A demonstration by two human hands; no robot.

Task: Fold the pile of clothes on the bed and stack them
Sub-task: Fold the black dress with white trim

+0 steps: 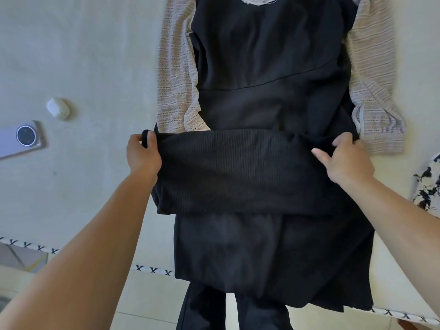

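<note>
A black dress (pixel 266 55) with pale lace-striped sleeves (pixel 176 75) lies flat on the cream bed (pixel 90 55), its skirt hanging over the near edge. Across its waist I hold a black ribbed garment (pixel 235 172), folded into a wide band. My left hand (pixel 142 153) grips the band's left end, fingers curled round the edge. My right hand (pixel 345 156) pinches the right end, thumb on top. Both hands hold the cloth spread between them.
A white earbud case (pixel 58 108) and a lilac phone (pixel 22 139) lie on the bed at the left. A black-and-white floral cloth (pixel 428 184) shows at the right edge. The bed's trimmed edge (pixel 152 270) runs below, with pale floor beyond.
</note>
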